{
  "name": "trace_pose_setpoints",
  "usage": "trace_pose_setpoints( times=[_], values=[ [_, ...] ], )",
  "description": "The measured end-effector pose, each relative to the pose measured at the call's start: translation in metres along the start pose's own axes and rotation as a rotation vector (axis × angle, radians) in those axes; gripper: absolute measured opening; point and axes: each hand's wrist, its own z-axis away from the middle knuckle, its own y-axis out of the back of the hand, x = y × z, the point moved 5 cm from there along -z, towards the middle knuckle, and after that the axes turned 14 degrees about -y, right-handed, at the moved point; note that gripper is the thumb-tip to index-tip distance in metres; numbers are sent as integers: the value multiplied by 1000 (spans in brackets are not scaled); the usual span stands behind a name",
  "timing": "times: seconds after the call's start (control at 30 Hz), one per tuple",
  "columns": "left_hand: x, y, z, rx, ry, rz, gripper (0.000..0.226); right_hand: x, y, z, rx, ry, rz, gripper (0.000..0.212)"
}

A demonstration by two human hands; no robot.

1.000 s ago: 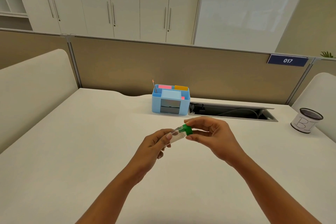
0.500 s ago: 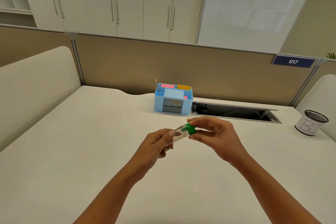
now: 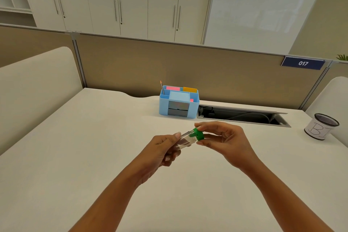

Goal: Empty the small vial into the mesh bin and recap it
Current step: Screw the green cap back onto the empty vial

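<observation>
Two unchanged grips: left hand (image 3: 161, 149) around vial (image 3: 185, 139), right hand (image 3: 227, 142) in pinch on green cap (image 3: 199, 135)

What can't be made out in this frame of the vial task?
Head view only.
1. Contents of the vial: too small, and fingers of the left hand cover its base.
2. Whether the green cap is tight or loosened: fingertips of the right hand pinch and cover its edge.
3. Inside of the mesh bin: dark, hidden by its rim.
4. The label: writing curves out of sight round the side.
</observation>
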Motion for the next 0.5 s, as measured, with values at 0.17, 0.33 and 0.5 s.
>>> trace_pose_setpoints(
  times=[0.17,0.33,0.5],
  values=[
    [2,-1,-1,-19,-46,-77,33,-2,-2,0,-25,-12,0,39],
    [4,0,-2,-1,-58,-117,29,-3,-2,-1,-21,-26,5,38],
    [3,2,-4,23,-79,-151,19,-2,-2,-1,-21,-32,11,35]
  ],
)
